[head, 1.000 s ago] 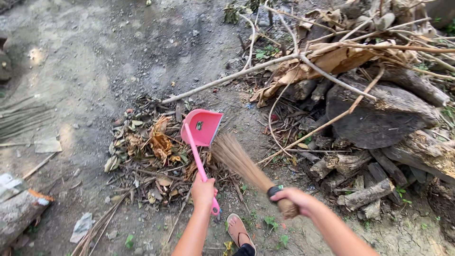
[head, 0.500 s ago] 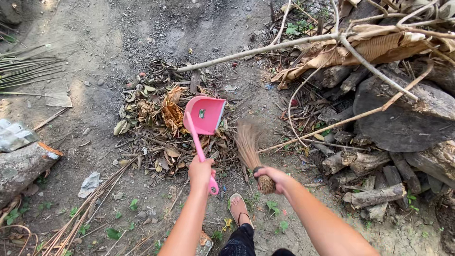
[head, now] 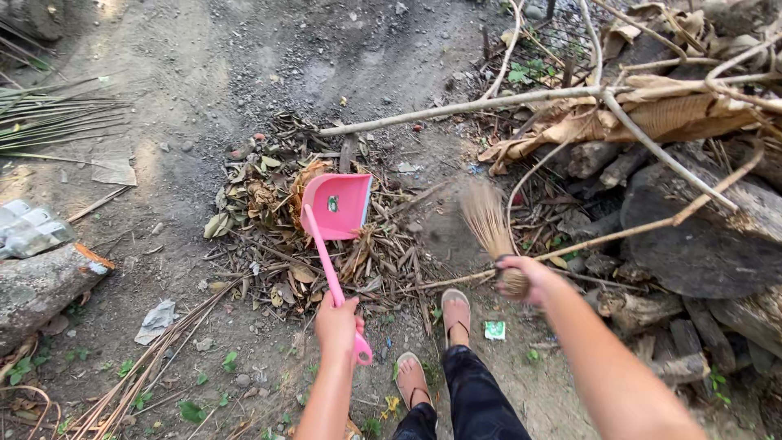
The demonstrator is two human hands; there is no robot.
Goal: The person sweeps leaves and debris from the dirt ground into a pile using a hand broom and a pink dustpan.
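L hand (head: 338, 319) wrapped tight round the long handle of a pink dustpan (head: 336, 206), grip near the handle's lower end; pan itself sits well fwd, mouth on the edge of the heap of dry leaves and twigs (head: 277, 220), tilted a bit so its back edge is up. R hand (head: 529, 279) fisted round the bound neck of a short straw hand broom (head: 487, 222), bristles raised off the dirt and blurred, pointing away from the body, to the R of the pan and apart from it. Judgement on doing this well: pan lip wants to lie flat on the ground facing the broom, w/ L hand pressing the handle down so litter doesn't slip under; short low strokes from the R toward the pan mouth, bristles brushing the soil not digging, since the ground is loose grit and would fill the pan w/ dust. Long twigs prob. won't ride in; better turned lengthwise. Two feet in sandals (head: 432, 342) close behind the heap, so strokes shd stay fwd of the toes. Further out: fallen branch (head: 456, 107) across the top of the heap, stacked logs (head: 692, 236) to the R, log w/ crushed plastic bottle (head: 28, 232) at L. Hard to tell: whether anything is in the pan yet (inside looks bare); exact bristle spread lost to motion blur; R fingers hidden behind the broom neck; small green scrap (head: 494, 329) by the foot, kind unclear.
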